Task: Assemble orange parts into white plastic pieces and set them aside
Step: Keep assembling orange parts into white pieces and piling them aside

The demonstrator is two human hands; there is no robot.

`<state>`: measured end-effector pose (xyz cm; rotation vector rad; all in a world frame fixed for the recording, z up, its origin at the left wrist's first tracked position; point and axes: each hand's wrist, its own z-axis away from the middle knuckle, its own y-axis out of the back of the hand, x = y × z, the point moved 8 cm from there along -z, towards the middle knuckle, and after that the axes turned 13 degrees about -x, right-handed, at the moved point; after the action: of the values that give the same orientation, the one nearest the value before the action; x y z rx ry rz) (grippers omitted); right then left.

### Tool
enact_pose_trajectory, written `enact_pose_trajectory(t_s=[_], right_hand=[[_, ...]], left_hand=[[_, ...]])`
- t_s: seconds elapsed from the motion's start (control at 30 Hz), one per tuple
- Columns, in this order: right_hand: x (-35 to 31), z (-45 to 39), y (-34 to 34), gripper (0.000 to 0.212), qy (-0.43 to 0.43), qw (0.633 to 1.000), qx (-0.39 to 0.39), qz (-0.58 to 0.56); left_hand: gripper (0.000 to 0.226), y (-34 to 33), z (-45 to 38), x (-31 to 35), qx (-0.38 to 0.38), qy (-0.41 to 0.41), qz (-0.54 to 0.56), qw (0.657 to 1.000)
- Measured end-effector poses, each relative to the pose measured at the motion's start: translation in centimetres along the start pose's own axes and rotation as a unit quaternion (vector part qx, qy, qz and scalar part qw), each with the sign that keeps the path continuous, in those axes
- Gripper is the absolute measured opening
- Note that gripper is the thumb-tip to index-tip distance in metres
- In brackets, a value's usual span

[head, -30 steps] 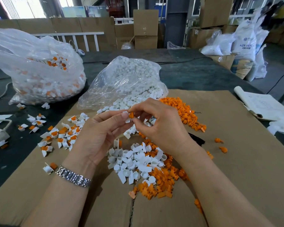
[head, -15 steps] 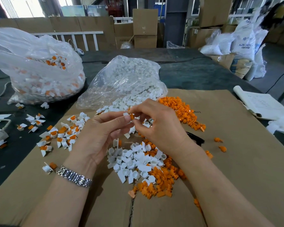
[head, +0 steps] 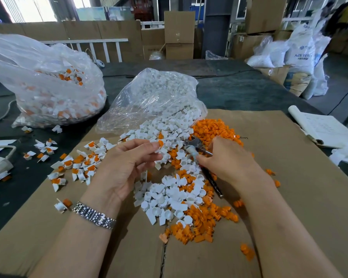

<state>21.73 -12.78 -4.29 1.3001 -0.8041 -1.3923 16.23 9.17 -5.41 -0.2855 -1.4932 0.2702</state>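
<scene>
Head view: left hand (head: pixel 127 167) pinching a white piece with orange insert (head: pixel 158 143) above the mixed pile (head: pixel 175 195) on the cardboard-covered surface (head: pixel 289 197); right hand (head: pixel 227 159) curled around a metal tool (head: pixel 197 147) beside it.

Daylight pours through tall windows (head: pixel 26 9) at the upper left of the frame, washing them out to white. A long dark table (head: pixel 239 91) runs across the middle, with a flattened brown cardboard sheet (head: pixel 289 197) over its near part. Behind the table's far edge stand a white railing (head: pixel 92 44) and a row of cardboard panels (head: pixel 100 30). At upper centre two cardboard boxes (head: pixel 179 35) are stacked before a grey pillar (head: pixel 216 27). White sacks (head: pixel 301 49) lean against cartons at the upper right, above grey floor (head: pixel 342 77).
</scene>
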Motion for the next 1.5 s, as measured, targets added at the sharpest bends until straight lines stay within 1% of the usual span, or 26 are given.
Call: enact_pose_trajectory(t_s=[0.07, 0.17, 0.27, 0.37, 0.43, 0.47, 0.53, 0.6, 0.67, 0.73, 0.9, 1.1, 1.23, 1.37, 1.5], right_hand=[[-0.6, 0.1, -0.6, 0.047, 0.015, 0.999, -0.022, 0.021], [-1.1, 0.4, -0.5, 0.044, 0.030, 0.999, -0.019, 0.035], [-1.3, 0.5, 0.2, 0.032, 0.051, 0.998, -0.013, -0.024], [-1.9, 1.2, 1.4, 0.026, 0.079, 0.991, -0.009, -0.109], [-2.4, 2.1, 2.0, 0.025, 0.115, 0.978, -0.040, -0.171], [-2.8, 2.6, 2.1, 0.027, 0.137, 0.970, -0.069, -0.190], [-3.8, 3.7, 1.6, 0.030, 0.168, 0.954, -0.142, -0.204], [-4.7, 4.4, 1.1, 0.032, 0.186, 0.949, -0.175, -0.187], [-5.3, 4.6, 1.1, 0.038, 0.197, 0.951, -0.173, -0.166], [-5.7, 4.8, 1.3, 0.042, 0.203, 0.951, -0.169, -0.159], [-6.4, 5.4, 1.5, 0.044, 0.211, 0.955, -0.168, -0.127], [-6.9, 5.4, 0.5, 0.034, 0.199, 0.962, -0.164, -0.094], [-7.1, 5.2, 0.3, 0.029, 0.200, 0.966, -0.145, -0.075], [-7.0, 4.9, 0.3, 0.032, 0.194, 0.967, -0.140, -0.081], [-7.3, 4.6, 0.3, 0.035, 0.199, 0.971, -0.110, -0.076]], left_hand=[[0.017, -0.2, 0.0, 0.1, -0.009, -0.003, 0.005, 1.000], [0.015, -0.3, 0.0, 0.1, -0.014, -0.010, 0.009, 1.000], [0.013, -0.3, 0.1, 0.2, -0.014, -0.013, 0.012, 1.000], [0.015, -0.5, 0.1, 0.3, -0.019, -0.019, 0.016, 1.000], [0.021, -0.6, 0.1, 0.4, -0.024, -0.029, 0.019, 0.999], [0.023, -0.6, 0.1, 0.5, -0.026, -0.035, 0.021, 0.999], [0.026, -0.7, 0.2, 0.7, -0.032, -0.047, 0.027, 0.998], [0.031, -0.6, 0.2, 0.8, -0.030, -0.057, 0.033, 0.997], [0.038, -0.5, 0.3, 0.8, -0.021, -0.063, 0.033, 0.997], [0.039, -0.4, 0.3, 0.9, -0.014, -0.069, 0.029, 0.997], [0.022, -0.4, 0.3, 1.0, -0.004, -0.075, -0.003, 0.997], [0.004, 0.0, 0.3, 0.9, 0.014, -0.069, -0.045, 0.996], [0.010, 0.2, 0.5, 0.8, 0.024, -0.068, -0.049, 0.996], [0.012, 0.2, 0.6, 0.8, 0.030, -0.067, -0.053, 0.996], [0.010, 0.6, 0.4, 0.9, 0.040, -0.071, -0.045, 0.996]])
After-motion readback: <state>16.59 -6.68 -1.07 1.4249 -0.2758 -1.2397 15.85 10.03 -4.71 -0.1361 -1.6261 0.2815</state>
